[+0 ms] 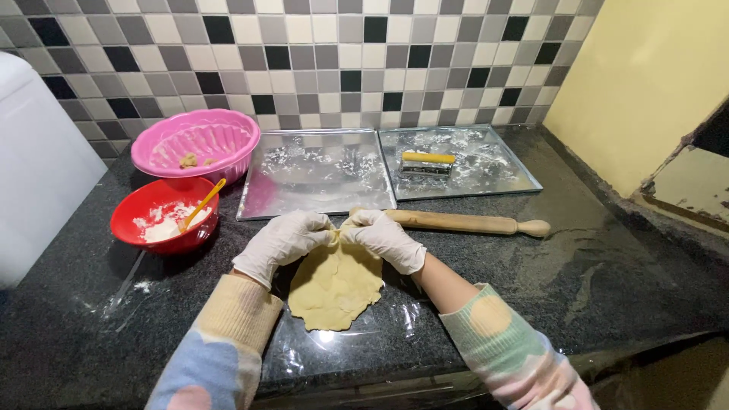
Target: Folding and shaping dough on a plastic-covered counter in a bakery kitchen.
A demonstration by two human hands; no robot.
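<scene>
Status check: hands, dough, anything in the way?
Both gloved hands, left and right, pinch flat dough sheet's far edge. Rolling pin lies just beyond; nothing blocking.

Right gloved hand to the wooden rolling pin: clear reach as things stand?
Probably yes. The right gloved hand pinches the far edge of the flat yellow dough sheet; the wooden rolling pin lies just behind it on the dark granite counter, nothing between. It must release the dough first.
</scene>
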